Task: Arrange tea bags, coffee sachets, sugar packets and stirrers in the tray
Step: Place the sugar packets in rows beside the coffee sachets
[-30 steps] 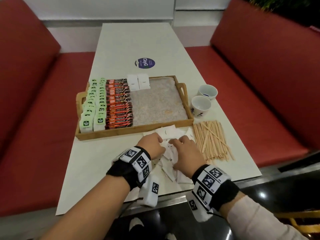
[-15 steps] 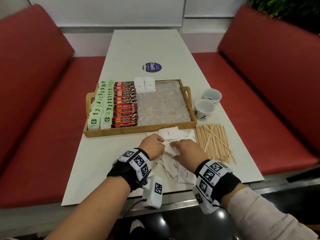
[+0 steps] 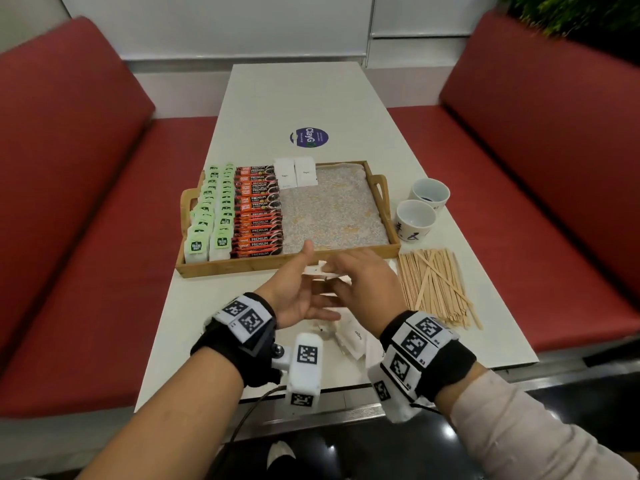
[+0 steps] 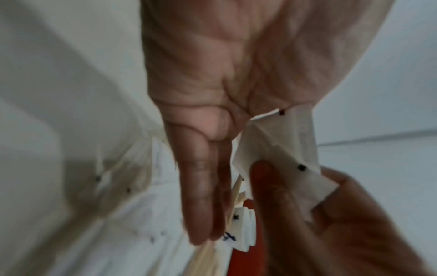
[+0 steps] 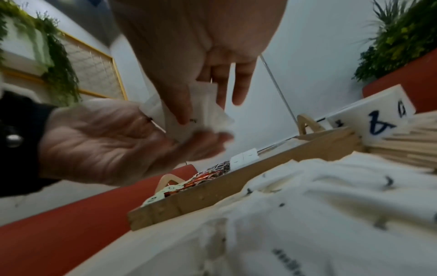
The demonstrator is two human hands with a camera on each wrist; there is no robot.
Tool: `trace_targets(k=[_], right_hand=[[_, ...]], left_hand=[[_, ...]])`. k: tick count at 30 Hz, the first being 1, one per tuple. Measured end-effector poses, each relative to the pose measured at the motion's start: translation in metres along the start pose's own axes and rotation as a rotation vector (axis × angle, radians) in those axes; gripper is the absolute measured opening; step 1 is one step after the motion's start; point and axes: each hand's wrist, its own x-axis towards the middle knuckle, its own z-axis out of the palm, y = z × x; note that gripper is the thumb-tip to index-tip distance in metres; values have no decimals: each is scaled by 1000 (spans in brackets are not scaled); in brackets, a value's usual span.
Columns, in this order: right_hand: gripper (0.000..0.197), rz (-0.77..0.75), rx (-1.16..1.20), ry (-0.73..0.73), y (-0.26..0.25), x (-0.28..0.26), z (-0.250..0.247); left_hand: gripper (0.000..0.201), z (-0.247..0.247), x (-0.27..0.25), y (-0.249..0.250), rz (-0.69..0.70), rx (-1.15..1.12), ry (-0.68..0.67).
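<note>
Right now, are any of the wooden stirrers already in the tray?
No, the stirrers all lie in a pile on the table, outside the tray and past its right end.

Two cups (image 3: 415, 220) (one tray (image 3: 287, 259))

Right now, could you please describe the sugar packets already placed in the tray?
Find the wooden tray. At its far edge, right of the red coffee sachets, two sugar packets lie side by side. They are plain white, unlike the printed rows beside them.

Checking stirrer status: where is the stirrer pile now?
In the head view, the stirrer pile lies on the table, right of the tray, just before the two cups.
</note>
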Motion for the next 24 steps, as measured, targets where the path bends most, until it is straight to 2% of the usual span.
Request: trace_targets(k=[3,6,8,12,14,18,24], right_hand=[[21,23,73,23,4,-1,7],[27,149,158,-118,11,-1,2],[40,173,77,-256,15,-3,-5],[66,209,-281,-668,23,-13,-15],[70,200,-374,-775,26,-19,-11],[69,184,-377,-811,33,-21,-1],[56,132,-345,-843,40,-4,2]], left_hand=[[34,0,-1,1,76,-109,-1],[25,-4,2,-2,84,-104,19],[21,-9,3,-2,97,-130,73],[18,-18,5,-6,124,-161,168],[19,-22,5,-8,126,-196,183],[22,-26,4,-10,127,-238,178],[23,-28,6,-10,139,-242,189]])
